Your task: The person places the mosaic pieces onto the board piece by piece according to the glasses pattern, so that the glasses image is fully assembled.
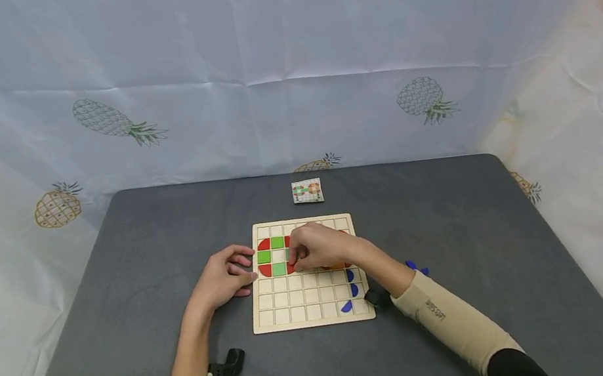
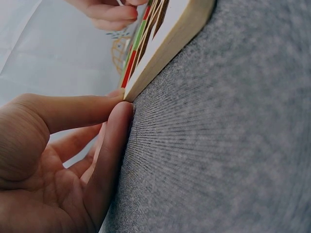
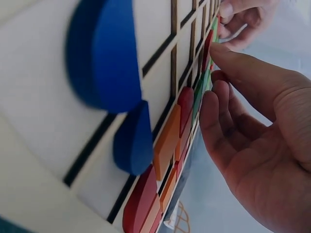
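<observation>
A wooden grid board (image 1: 315, 326) lies on the table. My right hand (image 1: 320, 246) reaches over it and pinches a red round-edged piece (image 1: 290, 269) at its cell with thumb and index finger. My left hand (image 1: 222, 277) rests at the board's left edge, thumb and fingertips touching the rim (image 2: 141, 83), fingers relaxed. Red rounded pieces (image 1: 264, 245) and green square tiles (image 1: 277, 242) form a ring round a bare cell. Orange tiles (image 3: 166, 141) and red pieces (image 3: 141, 204) sit at the right, partly hidden by my right hand. Blue half-round pieces (image 1: 352, 290) lie along the lower right.
Behind the board lies a small printed card (image 1: 307, 191) with a coloured pattern. More blue pieces (image 1: 417, 268) lie on the grey table (image 1: 463, 221) beside my right forearm. A pineapple-print curtain (image 1: 289, 117) hangs behind the table.
</observation>
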The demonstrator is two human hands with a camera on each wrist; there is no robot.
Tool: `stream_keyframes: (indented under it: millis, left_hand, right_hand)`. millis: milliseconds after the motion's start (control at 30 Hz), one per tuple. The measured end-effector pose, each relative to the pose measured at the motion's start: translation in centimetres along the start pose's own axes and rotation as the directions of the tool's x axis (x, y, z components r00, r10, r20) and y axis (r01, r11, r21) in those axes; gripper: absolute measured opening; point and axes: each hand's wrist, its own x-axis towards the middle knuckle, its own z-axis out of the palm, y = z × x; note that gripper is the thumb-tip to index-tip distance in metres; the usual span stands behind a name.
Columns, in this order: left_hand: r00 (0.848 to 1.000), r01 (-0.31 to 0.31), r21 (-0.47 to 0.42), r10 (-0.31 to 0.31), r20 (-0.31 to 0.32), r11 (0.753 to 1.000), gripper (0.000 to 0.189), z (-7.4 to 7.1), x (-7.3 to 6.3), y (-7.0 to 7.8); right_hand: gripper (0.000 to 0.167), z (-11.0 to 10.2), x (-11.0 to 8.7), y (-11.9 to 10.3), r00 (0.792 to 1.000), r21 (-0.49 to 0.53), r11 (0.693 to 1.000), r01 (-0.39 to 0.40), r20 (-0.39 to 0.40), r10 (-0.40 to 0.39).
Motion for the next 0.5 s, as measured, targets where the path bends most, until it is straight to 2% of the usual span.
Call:
stream_keyframes:
  millis: [200, 500]
  left_hand:
    - [1.0, 0.004, 0.003, -0.004, -0.006, 1.0, 0.048, 0.0, 0.0, 0.0]
    - [1.0, -0.001, 0.009, 0.001, -0.009, 1.0, 0.048, 0.0, 0.0, -0.1]
  right_hand:
    - [0.011, -0.3, -1.2, 0.5, 1.0, 0.098, 0.995, 0.002, -0.027, 0.001]
    - [0.015, -1.3, -4.3, 1.7, 0.994, 0.14, 0.988, -0.062, -0.085, 0.074]
